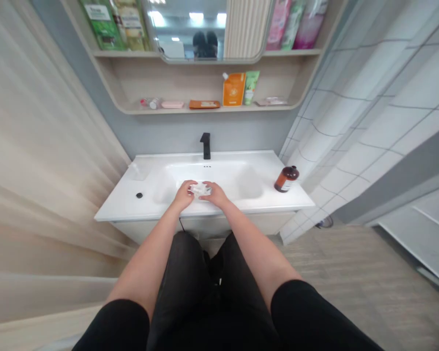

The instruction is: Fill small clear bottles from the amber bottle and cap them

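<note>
My left hand (184, 195) and right hand (217, 194) grip a crumpled white item (200, 189) between them, fingers (192, 185) partly curled onto it, inside the front of the white washbasin (151, 168), below the black faucet (205, 145).

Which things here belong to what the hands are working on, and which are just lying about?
In hand: left hand, right hand, crumpled white item, sink basin below them.

Lying about: brown bottle, black faucet, orange pouch, green tube.
</note>
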Demonstrator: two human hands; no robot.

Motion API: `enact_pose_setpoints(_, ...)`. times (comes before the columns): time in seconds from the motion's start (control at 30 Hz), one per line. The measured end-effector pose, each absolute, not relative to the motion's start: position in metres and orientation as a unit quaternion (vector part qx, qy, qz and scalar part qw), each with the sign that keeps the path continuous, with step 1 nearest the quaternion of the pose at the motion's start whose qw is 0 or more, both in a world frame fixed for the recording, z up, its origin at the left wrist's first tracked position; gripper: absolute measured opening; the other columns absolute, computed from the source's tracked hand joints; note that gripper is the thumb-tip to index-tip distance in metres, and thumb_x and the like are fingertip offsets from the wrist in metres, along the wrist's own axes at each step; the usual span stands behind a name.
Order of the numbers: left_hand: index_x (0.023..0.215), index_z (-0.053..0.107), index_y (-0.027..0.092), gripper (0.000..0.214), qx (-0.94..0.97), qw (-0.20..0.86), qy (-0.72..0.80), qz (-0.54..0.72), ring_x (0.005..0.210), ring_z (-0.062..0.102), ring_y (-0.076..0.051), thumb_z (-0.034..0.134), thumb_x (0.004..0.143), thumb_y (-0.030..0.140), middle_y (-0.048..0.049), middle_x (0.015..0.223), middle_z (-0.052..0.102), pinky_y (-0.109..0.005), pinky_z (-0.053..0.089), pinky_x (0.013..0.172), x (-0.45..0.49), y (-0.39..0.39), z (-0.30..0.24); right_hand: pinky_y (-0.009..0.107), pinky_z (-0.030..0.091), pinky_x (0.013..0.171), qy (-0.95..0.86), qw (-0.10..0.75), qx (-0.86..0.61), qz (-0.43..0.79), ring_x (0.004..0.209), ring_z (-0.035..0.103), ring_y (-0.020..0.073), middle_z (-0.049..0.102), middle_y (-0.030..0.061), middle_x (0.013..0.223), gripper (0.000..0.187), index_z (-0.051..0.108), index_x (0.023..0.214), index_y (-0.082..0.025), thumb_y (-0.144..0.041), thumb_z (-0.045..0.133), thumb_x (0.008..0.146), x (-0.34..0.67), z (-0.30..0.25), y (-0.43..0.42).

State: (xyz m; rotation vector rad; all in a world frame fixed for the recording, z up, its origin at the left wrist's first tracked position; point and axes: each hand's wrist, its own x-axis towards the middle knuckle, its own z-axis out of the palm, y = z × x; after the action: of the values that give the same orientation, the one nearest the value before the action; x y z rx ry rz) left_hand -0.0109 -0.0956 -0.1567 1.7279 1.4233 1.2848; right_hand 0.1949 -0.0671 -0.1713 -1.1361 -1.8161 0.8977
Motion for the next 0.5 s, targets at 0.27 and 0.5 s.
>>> enact_pose_setpoints(0.27, 0.125, 0.066, 0.023, 0.051, 0.639, 0.310, 0.521, 0.474, 0.102, 0.069, -0.022, 0.076, 0.075, 0.017, -0.0067, 0.115, 0.073, -0.036, 0.058, 0.091, -0.0132, -0.0918, -0.1605, 0.043, 0.053, 0.107, -0.716, 0.401, -0.451, 0.351, 0.109, 0.069, 0.0261, 0.071, 0.0041, 0.116, 0.076, 0.074, 0.133, -0.030, -0.032, 0.102, 0.062, 0.1948, -0.1705, -0.0676)
enact_pose_setpoints(0.5, 0.113, 0.070, 0.023, 0.036, 0.654, 0.278, 0.538, 0.454, 0.101, 0.070, -0.024, 0.073, 0.077, 0.019, -0.0057, 0.110, 0.074, -0.038, 0.057, 0.090, -0.0114, -0.0934, -0.1591, 0.042, 0.053, 0.107, -0.717, 0.402, -0.449, 0.351, 0.109, 0.070, 0.0258, 0.072, 0.0046, 0.116, 0.077, 0.074, 0.134, -0.028, -0.032, 0.102, 0.062, 0.1947, -0.1735, -0.0657)
